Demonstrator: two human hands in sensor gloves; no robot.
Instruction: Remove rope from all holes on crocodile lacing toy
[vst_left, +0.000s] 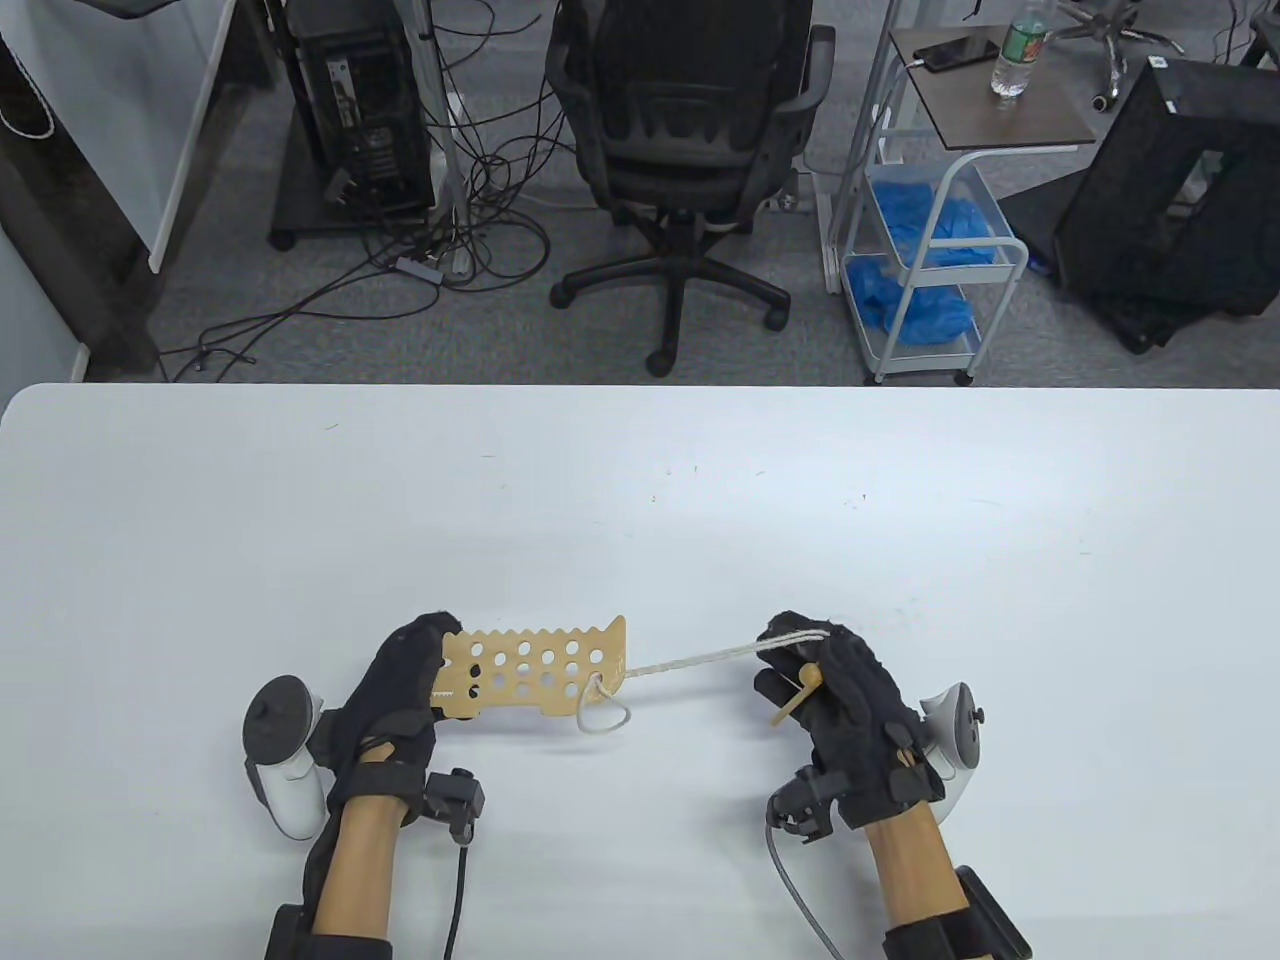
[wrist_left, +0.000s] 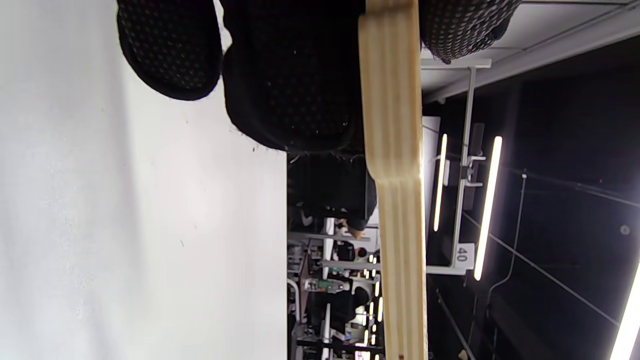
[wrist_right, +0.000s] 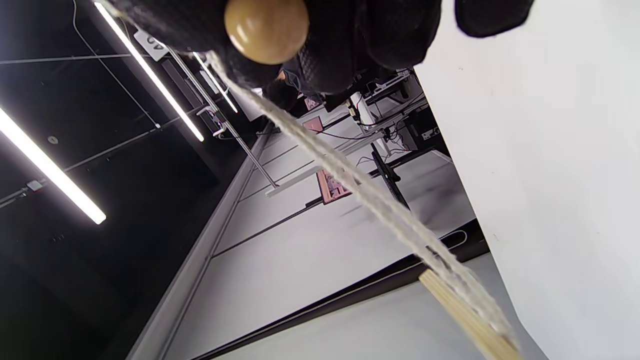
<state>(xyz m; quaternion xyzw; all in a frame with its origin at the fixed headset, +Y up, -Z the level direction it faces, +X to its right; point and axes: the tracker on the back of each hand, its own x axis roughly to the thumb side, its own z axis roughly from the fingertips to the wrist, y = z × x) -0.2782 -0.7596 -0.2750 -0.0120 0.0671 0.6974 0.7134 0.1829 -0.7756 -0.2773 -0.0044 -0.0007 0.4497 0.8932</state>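
Table view gives us the crocodile lacing toy (vst_left: 535, 672) near the table's (vst_left: 640, 480) front edge, left of centre. Our left hand (vst_left: 395, 700) grips the toy's left end, fingers closed over it, and the board looks lifted off the surface. The rope (vst_left: 690, 660) runs taut from the toy's right end across to our right hand (vst_left: 850, 700), whose fingers are closed around it and around the wooden needle (vst_left: 797, 700). A slack loop of rope hangs below the toy's right end. In the right wrist view we see the needle's rounded end (wrist_right: 266, 30) among the gloved fingers.
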